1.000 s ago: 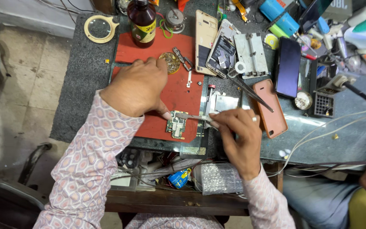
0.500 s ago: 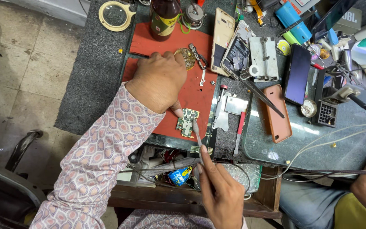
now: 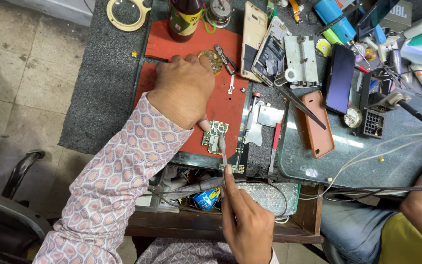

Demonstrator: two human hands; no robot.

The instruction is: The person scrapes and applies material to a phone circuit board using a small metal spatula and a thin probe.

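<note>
The left hand [image 3: 181,90] lies fingers-down on the red work mat [image 3: 181,44], its thumb tip pinning the upper left corner of the small green circuit board [image 3: 214,137]; nothing is clasped, it only presses. Just below the board, the right hand [image 3: 245,220] pinches a slim metal tool [image 3: 222,149], which could be tweezers or a fine probe, with thumb and forefinger closed round its lower end and the tip resting on the board's lower right edge. The board itself sits at the mat's near edge, right under the thumb.

To do this well, I'd say keep the thumb pressure steady so the board cannot skate, and bring the tip in shallow, working it gently rather than levering.

Below the tool hand, an open wooden drawer [image 3: 313,215] holds a tangle of wires, a small blue roll [image 3: 206,199] and a clear bag. Up beyond the holding hand stands a dark glass bottle [image 3: 185,17]; its contents don't show.
</note>
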